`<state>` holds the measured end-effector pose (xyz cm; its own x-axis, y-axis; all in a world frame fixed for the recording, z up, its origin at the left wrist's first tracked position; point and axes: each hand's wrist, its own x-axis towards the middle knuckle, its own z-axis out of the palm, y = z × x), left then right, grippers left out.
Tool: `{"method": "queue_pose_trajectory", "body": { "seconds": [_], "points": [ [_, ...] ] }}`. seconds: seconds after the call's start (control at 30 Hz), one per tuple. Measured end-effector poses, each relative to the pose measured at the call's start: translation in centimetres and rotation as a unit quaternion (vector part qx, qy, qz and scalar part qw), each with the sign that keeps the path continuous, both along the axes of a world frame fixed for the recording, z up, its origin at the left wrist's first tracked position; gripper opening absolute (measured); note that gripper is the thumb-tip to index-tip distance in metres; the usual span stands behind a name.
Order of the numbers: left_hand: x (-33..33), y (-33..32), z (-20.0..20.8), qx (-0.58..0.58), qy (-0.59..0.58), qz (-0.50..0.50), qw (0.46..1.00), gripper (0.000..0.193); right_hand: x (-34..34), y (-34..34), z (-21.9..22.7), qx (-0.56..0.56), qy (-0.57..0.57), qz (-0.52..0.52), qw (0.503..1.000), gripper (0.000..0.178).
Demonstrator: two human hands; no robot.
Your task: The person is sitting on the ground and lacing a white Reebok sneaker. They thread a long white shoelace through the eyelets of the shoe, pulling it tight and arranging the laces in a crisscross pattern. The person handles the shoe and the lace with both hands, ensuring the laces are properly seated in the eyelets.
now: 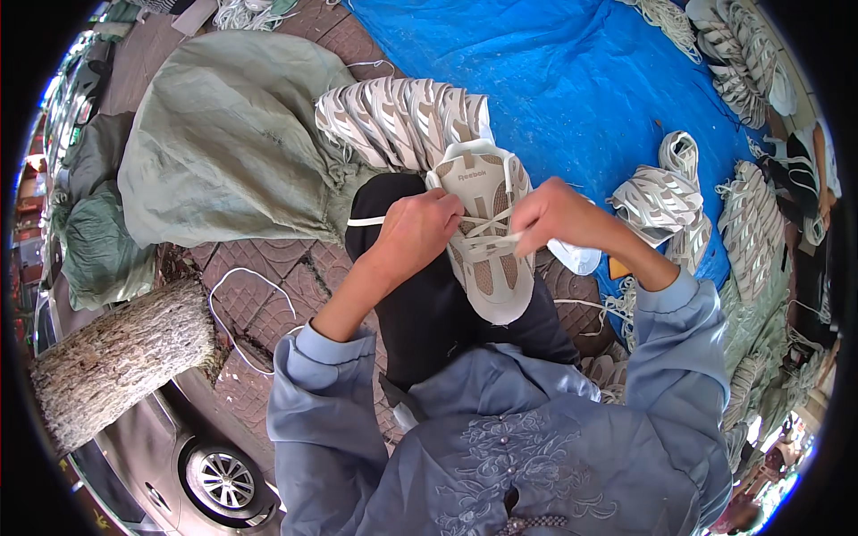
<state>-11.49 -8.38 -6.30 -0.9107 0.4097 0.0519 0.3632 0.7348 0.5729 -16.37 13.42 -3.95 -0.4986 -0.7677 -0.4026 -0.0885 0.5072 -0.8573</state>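
Shoe (487,241) on lap; lace (487,239) pinched in left hand (418,230) and right hand (554,214); best pulled evenly, kept flat.

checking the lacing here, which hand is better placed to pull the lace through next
Probably the right hand: its fingers pinch the white lace right at the shoe upper. The left hand grips the lace's other end further out to the side.
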Motion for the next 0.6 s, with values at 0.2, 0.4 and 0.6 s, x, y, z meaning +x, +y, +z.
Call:
{"method": "queue_pose_trajectory", "body": {
  "seconds": [0.2, 0.4, 0.6],
  "points": [
    [-0.2, -0.7, 0.2, 0.022, -0.019, -0.014, 0.999, 0.003, -1.5, 0.9, -1.4, -0.094, -0.163, -0.141, 0.972, 0.009],
    [0.0, -0.9, 0.2, -0.015, 0.039, -0.025, 0.999, 0.003, -0.7, 1.2, -0.4, -0.06, -0.052, -0.068, 0.994, 0.01],
    [0.6, -0.5, -0.4, -0.054, 0.083, -0.007, 0.995, 0.004, 0.8, 0.6, 0.4, -0.045, 0.332, 0.122, 0.934, 0.004]
  ]
}}
